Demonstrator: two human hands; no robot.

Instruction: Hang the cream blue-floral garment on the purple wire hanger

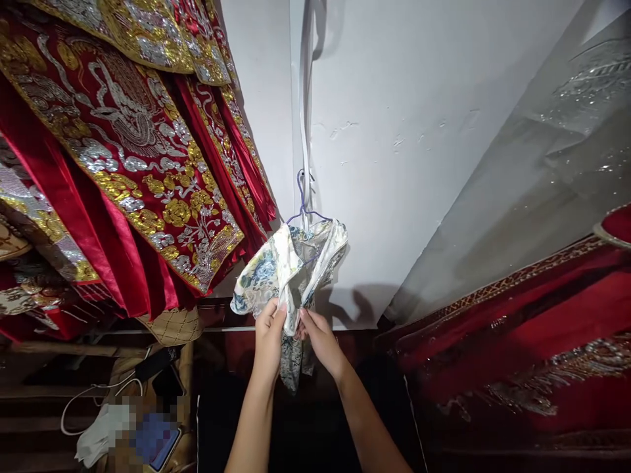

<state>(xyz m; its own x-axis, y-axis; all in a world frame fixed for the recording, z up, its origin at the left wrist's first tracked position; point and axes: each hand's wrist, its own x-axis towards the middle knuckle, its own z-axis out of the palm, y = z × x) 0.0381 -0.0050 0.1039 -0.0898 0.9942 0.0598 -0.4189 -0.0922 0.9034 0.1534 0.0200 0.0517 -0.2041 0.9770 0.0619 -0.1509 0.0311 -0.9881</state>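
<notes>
A white blouse with a blue floral print [263,272] hangs from a purple wire hanger [302,209] in front of the white wall. Its front hangs partly open, with the collar edges running down from the shoulders. My left hand [269,328] pinches the left front edge of the blouse between thumb and fingers. The right front edge is pinched in my right hand [318,335], close beside the left one. Below both hands the lower part of the blouse dangles in shadow. Whatever small part lies between my right fingertips is hidden.
Red garments with gold and silver embroidery [162,164] hang at the left. At lower left, a bamboo chair [185,368] bears a white cable [73,401] and a phone [160,447]. On the right are red embroidered cloth [542,315] and sheer sparkling fabric [582,144].
</notes>
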